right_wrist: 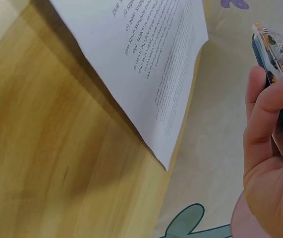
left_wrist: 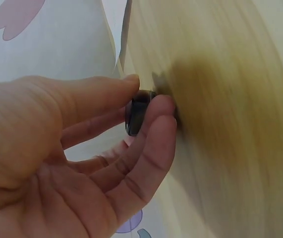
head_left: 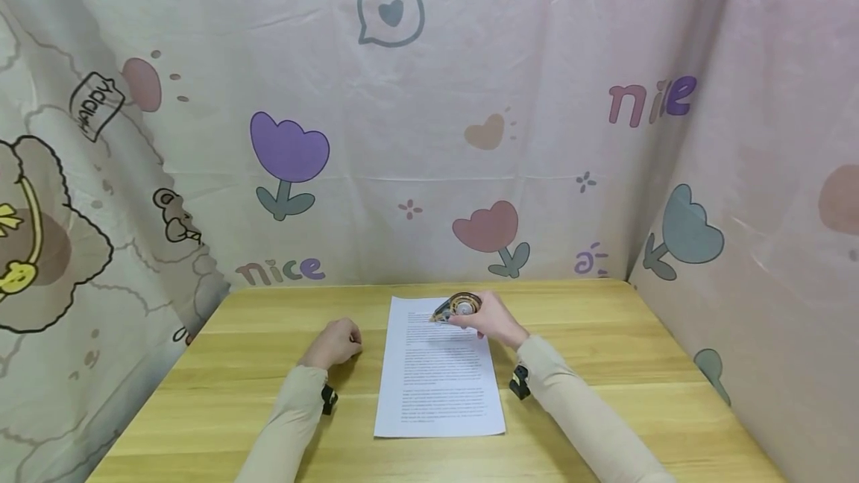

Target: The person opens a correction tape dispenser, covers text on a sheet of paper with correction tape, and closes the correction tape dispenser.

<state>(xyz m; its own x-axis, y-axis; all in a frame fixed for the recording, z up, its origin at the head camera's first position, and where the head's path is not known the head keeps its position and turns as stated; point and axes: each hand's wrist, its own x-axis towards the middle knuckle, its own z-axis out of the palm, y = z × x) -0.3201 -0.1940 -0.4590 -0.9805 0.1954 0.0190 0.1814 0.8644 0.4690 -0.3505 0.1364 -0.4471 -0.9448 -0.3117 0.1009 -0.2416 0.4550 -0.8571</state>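
Observation:
A round, clear-cased correction tape dispenser point(head_left: 464, 305) point(right_wrist: 275, 54) is gripped by my right hand point(head_left: 493, 319) point(right_wrist: 275, 139), above the upper part of a printed sheet point(head_left: 443, 379) point(right_wrist: 146, 64). The dispenser's narrow tip points left in the head view. Left of the sheet, my left hand point(head_left: 333, 343) point(left_wrist: 96, 148) pinches a small dark piece point(left_wrist: 137, 116) between thumb and fingers, close over the tabletop; in the head view that piece is mostly hidden by the hand.
The sheet lies on a wooden table point(head_left: 577, 349), its lower corner edges slightly raised. Patterned cloth point(head_left: 416, 110) hangs behind the table and along both sides. Dark wrist cameras sit on both wrists.

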